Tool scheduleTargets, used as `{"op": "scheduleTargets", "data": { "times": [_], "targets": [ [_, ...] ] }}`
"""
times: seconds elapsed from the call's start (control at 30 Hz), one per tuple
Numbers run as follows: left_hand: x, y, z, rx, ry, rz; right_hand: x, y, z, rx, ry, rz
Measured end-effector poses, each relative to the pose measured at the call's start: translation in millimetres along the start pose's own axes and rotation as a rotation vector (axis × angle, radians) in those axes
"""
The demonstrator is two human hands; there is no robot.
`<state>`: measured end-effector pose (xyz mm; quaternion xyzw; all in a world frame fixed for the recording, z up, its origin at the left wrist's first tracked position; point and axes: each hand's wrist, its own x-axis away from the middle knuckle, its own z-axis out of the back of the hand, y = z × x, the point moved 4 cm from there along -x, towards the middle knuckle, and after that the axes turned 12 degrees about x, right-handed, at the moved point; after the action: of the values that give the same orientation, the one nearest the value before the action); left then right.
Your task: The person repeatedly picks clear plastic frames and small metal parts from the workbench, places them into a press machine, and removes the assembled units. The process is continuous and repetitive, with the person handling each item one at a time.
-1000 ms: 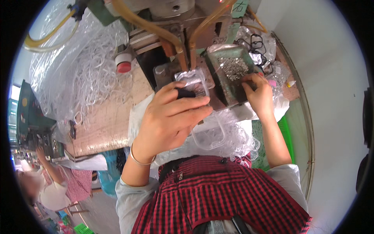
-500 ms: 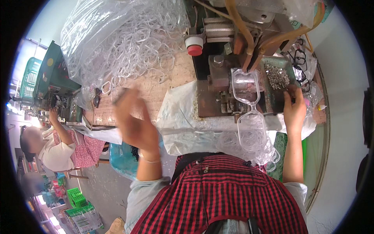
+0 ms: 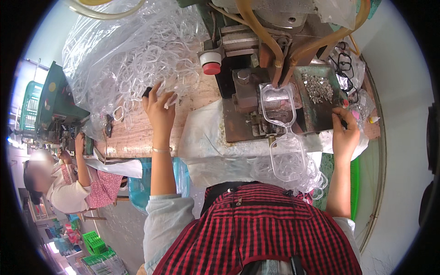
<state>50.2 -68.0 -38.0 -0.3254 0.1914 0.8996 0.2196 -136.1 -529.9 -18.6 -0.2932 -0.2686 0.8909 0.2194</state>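
Observation:
My left hand is over the table at the near edge of a heap of clear plastic eyeglass frames. Its fingers are spread, and one fingertip wears a black cover. Beside the right corner of a green metal tray, my right hand has thumb and fingers drawn together; what they hold, if anything, is too small to tell. Small metal parts are piled in that tray. One clear eyeglass frame sits at the press, its lower rim hanging past the table edge.
Two tan hoses come down to the press, with a red button at its left. More clear frames hang below the table edge. Black frames lie at the right. Another person sits at a green machine.
My left hand has moved forward to the heap, its fingers now spread. My right hand has slid slightly down along the tray's edge. The whole view has shifted a little.

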Motion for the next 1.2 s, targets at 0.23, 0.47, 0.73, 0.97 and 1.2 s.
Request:
{"op": "scheduleTargets", "data": {
  "times": [0.23, 0.47, 0.73, 0.97, 1.2],
  "targets": [
    [-16.6, 13.8, -8.7, 0.94, 0.046, 0.661, -35.1, -119.5, -7.8, -0.546, -0.17, 0.201],
    [12.5, 71.0, -6.4, 1.47, 0.309, 0.543, -23.8, -132.3, -48.2, -0.883, -0.219, 0.0],
    [-90.3, 171.8, 94.2, 1.269, 0.393, -0.206, -22.4, -152.1, -38.9, -1.134, -0.379, -0.108],
    [-59.3, 215.5, 88.6, 1.135, 0.083, -0.351, 6.9, -154.6, 10.0, -0.299, -0.007, 0.499],
    [-46.1, 245.2, 51.4, 0.859, -0.141, -0.559, -5.9, -26.3, -22.7, 0.062, -0.108, 0.339]
  ]
}}
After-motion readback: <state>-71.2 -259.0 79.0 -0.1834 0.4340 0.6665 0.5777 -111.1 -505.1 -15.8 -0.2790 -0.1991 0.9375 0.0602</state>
